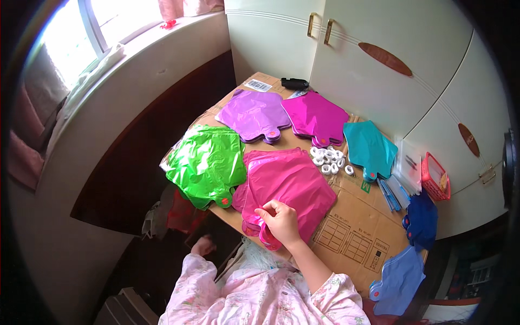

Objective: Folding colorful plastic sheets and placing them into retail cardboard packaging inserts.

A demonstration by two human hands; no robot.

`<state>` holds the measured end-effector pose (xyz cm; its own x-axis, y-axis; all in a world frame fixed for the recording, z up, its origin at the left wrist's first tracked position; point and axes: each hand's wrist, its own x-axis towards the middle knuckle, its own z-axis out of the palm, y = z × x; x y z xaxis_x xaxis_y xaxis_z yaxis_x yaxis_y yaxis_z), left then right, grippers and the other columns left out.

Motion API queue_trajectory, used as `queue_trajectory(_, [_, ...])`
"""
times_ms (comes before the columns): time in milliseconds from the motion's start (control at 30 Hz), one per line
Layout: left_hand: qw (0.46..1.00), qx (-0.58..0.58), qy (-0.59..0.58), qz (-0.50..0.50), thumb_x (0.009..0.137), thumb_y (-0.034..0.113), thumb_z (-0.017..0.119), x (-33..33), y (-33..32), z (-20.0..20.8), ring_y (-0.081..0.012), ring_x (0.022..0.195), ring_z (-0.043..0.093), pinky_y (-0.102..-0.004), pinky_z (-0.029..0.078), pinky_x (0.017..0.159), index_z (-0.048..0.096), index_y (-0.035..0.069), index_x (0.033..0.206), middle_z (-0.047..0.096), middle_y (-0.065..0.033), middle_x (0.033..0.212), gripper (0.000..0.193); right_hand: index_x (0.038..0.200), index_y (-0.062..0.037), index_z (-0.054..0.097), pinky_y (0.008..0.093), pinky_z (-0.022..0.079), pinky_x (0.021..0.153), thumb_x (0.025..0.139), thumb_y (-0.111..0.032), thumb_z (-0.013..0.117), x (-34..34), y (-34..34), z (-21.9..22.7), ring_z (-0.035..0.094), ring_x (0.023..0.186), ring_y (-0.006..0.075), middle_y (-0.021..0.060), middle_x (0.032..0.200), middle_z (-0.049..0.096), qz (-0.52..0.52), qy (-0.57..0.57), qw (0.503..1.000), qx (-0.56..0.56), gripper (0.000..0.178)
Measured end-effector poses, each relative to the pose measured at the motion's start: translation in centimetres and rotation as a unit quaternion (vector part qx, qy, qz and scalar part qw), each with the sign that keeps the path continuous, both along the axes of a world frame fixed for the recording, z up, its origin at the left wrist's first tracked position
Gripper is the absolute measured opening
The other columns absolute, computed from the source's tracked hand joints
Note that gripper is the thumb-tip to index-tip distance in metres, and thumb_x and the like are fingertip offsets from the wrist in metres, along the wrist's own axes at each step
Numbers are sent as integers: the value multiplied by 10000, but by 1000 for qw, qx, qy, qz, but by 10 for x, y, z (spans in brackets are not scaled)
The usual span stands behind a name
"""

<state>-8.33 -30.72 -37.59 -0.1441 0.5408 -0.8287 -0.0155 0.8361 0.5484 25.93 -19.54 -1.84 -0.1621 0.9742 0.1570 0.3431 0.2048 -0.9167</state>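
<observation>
A stack of flat, shiny pink foil balloons (292,181) lies at the near edge of the cardboard-covered table. Over its near end, my right hand (279,219) is closed in a pinch on the edge of a pink foil balloon, beside the rounded tabs. My left hand (203,245) hangs low at the left, beyond the table's near edge; blur and shadow hide its fingers. Close to the pink stack on the left sit bright green foil balloons (206,165), their tab marked with a red dot. Several small white rings (327,157) are heaped behind the pink stack.
Lilac (254,114), magenta (314,116), teal (371,149), dark blue (422,219) and light blue foil balloons (400,281) ring the cardboard (346,208). A red basket (435,176) stands at right beside clear packets (406,165). White cabinets (390,86) border the back.
</observation>
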Motion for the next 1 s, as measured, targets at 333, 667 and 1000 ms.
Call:
queue_trajectory(333, [952, 14, -63, 300, 893, 169, 510, -6, 26, 21, -112, 434, 434, -243, 315, 369, 607, 93, 1065, 562, -25, 670, 211, 771, -40, 646, 322, 493, 579, 788, -229, 739, -2, 0, 4, 644, 618, 207, 98, 684, 650, -5, 12, 1000, 3, 212])
queue_trajectory(667, [619, 567, 467, 279, 834, 63, 584, 71, 72, 240, -255, 880, 531, -371, 425, 823, 579, -4, 891, 581, -121, 918, 89, 850, -17, 613, 272, 465, 547, 831, -139, 691, 8, 6, -2, 596, 609, 85, 55, 684, 647, -20, 13, 1000, -17, 146])
queue_trajectory(1000, [560, 628, 341, -419, 768, 209, 679, 169, 127, 382, -272, 983, 604, -423, 426, 945, 631, 72, 873, 649, -79, 994, 180, 885, -8, 593, 233, 438, 554, 874, -95, 619, 14, 10, -13, 529, 638, 37, 0, 730, 611, 10, 104, 992, -73, 92])
